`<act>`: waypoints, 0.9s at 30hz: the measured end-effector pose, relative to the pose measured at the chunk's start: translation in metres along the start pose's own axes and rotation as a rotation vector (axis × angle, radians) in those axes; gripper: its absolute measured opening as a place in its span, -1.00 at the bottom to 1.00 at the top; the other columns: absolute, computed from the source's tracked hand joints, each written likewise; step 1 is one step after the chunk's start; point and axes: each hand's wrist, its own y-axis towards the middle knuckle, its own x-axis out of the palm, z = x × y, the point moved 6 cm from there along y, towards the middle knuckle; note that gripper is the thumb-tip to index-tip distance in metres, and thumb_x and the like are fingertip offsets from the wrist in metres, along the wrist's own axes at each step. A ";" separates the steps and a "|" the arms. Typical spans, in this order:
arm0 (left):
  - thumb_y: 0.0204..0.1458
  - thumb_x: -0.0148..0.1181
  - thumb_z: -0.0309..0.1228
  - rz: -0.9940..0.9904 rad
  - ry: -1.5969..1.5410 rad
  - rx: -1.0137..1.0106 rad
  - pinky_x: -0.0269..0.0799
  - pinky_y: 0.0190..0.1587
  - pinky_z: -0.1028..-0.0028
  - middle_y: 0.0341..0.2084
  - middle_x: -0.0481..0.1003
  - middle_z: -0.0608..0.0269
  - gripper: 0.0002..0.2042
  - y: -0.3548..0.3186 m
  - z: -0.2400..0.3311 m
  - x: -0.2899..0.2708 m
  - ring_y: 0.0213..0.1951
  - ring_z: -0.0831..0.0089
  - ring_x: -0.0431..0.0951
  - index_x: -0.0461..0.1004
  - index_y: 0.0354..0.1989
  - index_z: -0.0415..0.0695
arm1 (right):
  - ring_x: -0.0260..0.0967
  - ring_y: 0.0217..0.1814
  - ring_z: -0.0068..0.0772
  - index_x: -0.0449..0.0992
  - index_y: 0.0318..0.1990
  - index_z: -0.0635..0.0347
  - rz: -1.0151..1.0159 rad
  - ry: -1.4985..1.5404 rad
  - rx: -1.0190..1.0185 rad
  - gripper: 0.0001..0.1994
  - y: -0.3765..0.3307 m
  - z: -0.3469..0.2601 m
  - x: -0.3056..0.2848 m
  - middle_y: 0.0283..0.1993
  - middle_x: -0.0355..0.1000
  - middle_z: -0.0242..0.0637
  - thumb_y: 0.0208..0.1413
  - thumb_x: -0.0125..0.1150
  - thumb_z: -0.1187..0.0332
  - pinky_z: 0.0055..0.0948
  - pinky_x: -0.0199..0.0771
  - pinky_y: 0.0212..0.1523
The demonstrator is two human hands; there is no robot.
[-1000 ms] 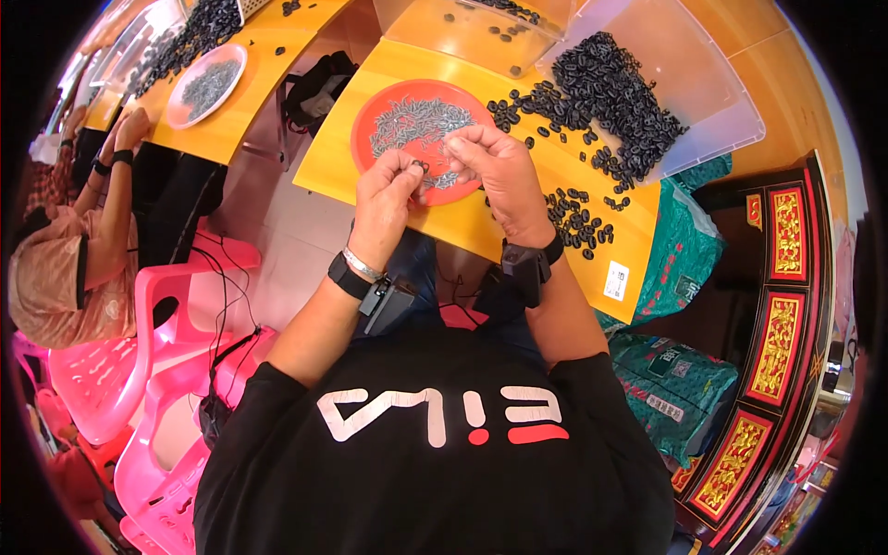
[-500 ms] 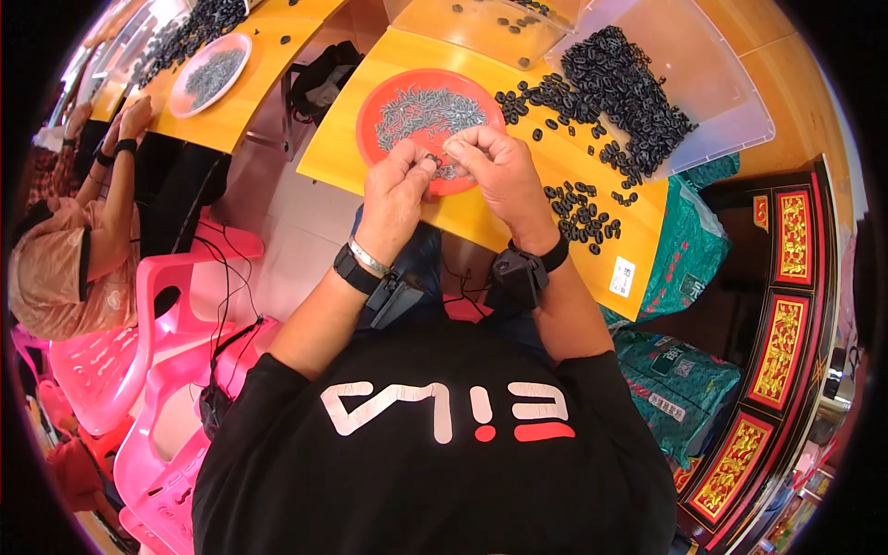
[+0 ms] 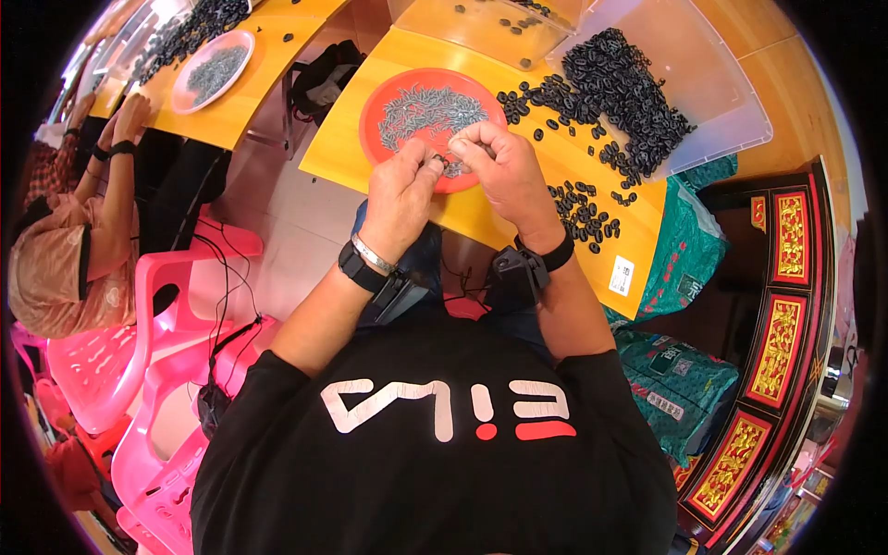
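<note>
While both hands are near each other over the close rim of a red plate (image 3: pixel 369 116), the left hand (image 3: pixel 400 194), at seven o'clock of this plate, pinches a small black piece (image 3: pixel 437 159) between thumb and finger. The right hand (image 3: pixel 504 171), at four o'clock, has thumb and forefinger closed together, just beside the left fingertips; whether something is between them, I cannot tell. Inside the plate lie many small grey metal pieces (image 3: pixel 430 104), and the plate stands on a yellow desk (image 3: pixel 333 148).

Seen from the plate, a big heap of black pieces (image 3: pixel 620 97) is at three o'clock, partly in a clear box (image 3: pixel 712 83) and partly spread on the desk. At four o'clock, beyond the right hand, there is a loose group of black pieces (image 3: pixel 587 220), and farther a white label (image 3: pixel 622 276). At one o'clock stands a second clear box (image 3: pixel 444 28). Well apart, between nine and ten o'clock, another desk (image 3: pixel 217 129) carries a pale plate (image 3: pixel 242 69). Pink chairs (image 3: pixel 148 305) are at eight o'clock.
</note>
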 end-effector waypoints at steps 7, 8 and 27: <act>-0.01 0.08 -0.53 -0.003 0.028 0.008 0.31 -0.48 0.35 -0.64 0.36 0.00 -0.93 0.000 0.002 0.000 -0.54 0.11 0.43 0.33 -0.46 -0.24 | 0.24 -0.37 -0.74 0.45 -0.36 0.31 -0.064 -0.078 -0.012 -0.87 -0.002 -0.008 0.004 -0.45 0.38 -0.51 0.12 0.08 0.42 -0.66 0.29 -0.32; -0.01 0.08 -0.54 -0.001 0.037 0.022 0.30 -0.48 0.35 -0.64 0.36 0.00 -0.93 0.000 0.002 0.000 -0.54 0.12 0.42 0.33 -0.46 -0.24 | 0.24 -0.37 -0.74 0.44 -0.37 0.31 -0.062 -0.090 -0.011 -0.87 -0.002 -0.008 0.003 -0.46 0.38 -0.50 0.12 0.08 0.41 -0.65 0.29 -0.32; -0.02 0.07 -0.54 -0.001 0.000 0.017 0.32 -0.45 0.36 -0.62 0.38 0.00 -0.94 -0.001 0.009 -0.001 -0.52 0.14 0.43 0.34 -0.46 -0.25 | 0.20 -0.41 -0.75 0.44 -0.38 0.30 -0.024 -0.086 -0.008 -0.88 -0.003 -0.010 -0.003 -0.47 0.35 -0.53 0.10 0.11 0.41 -0.67 0.24 -0.38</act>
